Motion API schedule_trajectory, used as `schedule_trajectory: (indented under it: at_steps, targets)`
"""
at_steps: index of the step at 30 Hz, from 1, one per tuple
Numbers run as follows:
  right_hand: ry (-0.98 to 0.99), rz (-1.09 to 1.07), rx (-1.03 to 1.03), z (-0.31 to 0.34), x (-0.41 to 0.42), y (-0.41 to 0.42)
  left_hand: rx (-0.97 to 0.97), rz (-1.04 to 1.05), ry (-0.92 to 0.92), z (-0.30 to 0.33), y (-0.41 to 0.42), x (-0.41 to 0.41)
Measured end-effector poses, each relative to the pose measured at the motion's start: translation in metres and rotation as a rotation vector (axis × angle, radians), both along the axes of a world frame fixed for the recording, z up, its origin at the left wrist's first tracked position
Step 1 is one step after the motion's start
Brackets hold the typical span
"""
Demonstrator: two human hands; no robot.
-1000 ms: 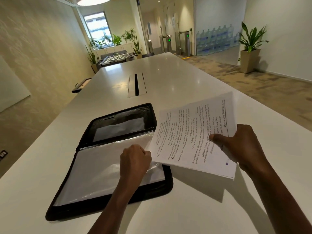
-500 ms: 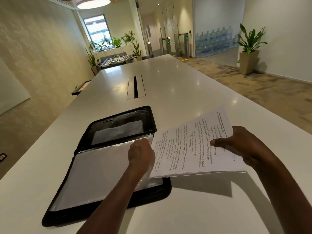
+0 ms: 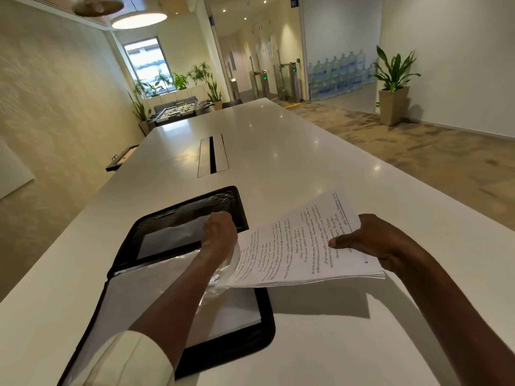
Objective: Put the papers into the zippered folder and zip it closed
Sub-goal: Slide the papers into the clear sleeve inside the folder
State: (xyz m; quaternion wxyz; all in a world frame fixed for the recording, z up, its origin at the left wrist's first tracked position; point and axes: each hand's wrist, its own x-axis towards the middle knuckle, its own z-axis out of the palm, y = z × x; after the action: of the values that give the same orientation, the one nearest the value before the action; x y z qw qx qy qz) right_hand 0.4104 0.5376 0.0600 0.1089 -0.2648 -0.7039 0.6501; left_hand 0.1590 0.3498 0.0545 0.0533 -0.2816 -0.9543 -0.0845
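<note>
A black zippered folder [image 3: 252, 335] lies open on the white table [image 3: 278, 151], its far half showing a clear pocket with a sheet behind it. The near half holds clear plastic sleeves [image 3: 145, 285]. My left hand [image 3: 218, 232] is closed on the edge of a sleeve near the folder's spine, lifting it. My right hand [image 3: 373, 243] grips a stack of printed papers [image 3: 295, 246] by its right edge. The stack hangs nearly flat above the folder's right side, its left edge close to my left hand.
A cable slot [image 3: 213, 156] is set into the table beyond the folder. The table's right edge runs along carpeted floor. A potted plant [image 3: 393, 90] stands by the right wall. A wall runs close along the table's left side.
My left hand has moved away from me along the sleeve toward the folder's spine. The papers have tipped down from a raised tilt to nearly flat and shifted left over the folder.
</note>
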Motion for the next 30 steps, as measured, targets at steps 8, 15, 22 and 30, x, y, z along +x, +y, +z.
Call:
schedule_trajectory:
  at_steps: [8,15,22,30]
  targets:
    - [-0.007,0.059,-0.004,0.002,-0.010,0.007,-0.126,-0.052,0.140,0.003,0.018,-0.021]
    - [-0.018,0.093,-0.045,-0.007,-0.019,0.006,-0.167,-0.084,0.128,-0.003,0.024,-0.022]
    - [-0.044,0.083,-0.122,-0.017,-0.024,0.005,-0.132,-0.093,0.016,-0.006,-0.012,0.017]
    - [-0.052,0.091,-0.122,-0.023,-0.023,0.005,-0.186,0.032,-0.084,-0.004,-0.075,0.082]
